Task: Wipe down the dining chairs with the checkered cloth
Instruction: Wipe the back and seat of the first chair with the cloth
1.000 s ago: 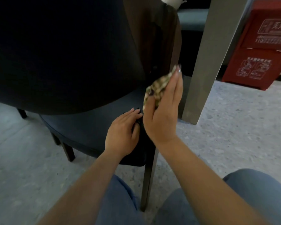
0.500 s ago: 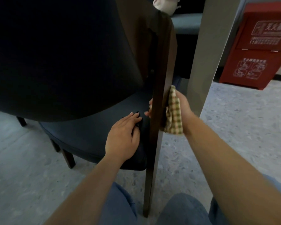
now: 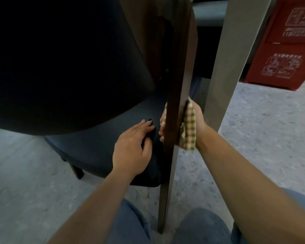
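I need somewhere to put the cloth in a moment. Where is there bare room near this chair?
Bare floor lies right of the table leg, and more left of the seat. It is crowded at the chair leg, where the right hand wraps the cloth and the left hand rests.

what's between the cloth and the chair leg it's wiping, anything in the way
Nothing visible. The right hand wraps the checkered cloth straight around the dark chair leg. The left hand rests on the seat, beside the leg.
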